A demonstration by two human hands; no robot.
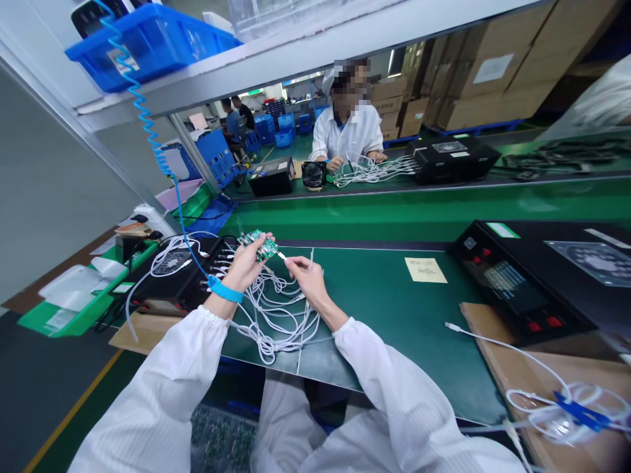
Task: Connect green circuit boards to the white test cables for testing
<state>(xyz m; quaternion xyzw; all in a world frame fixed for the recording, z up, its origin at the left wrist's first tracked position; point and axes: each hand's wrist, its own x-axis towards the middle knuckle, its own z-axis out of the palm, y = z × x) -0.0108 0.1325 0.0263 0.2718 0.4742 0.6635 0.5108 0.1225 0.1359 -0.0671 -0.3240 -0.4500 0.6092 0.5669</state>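
My left hand [249, 263], with a blue wrist strap [224, 289] on its wrist, is closed around a green circuit board [266, 246] with small components on it. At the board's right edge, my right hand [306, 276] pinches the white plug of a USB cable [282, 257]. The plug's tip touches or enters the board; I cannot tell which. Beneath both hands lies a tangle of white cables [276, 322] on the green table mat [374, 309]. Several of these cables run to a black box [182, 276] on the left.
At right stands a black device [522, 282] with a keypad, near a yellow note [426, 270] and a coiled white cable [566, 401] on cardboard. A green tray [73, 302] sits far left. Across the bench a co-worker [348, 128] handles white cables. Overhead is a shelf with a blue bin [152, 46].
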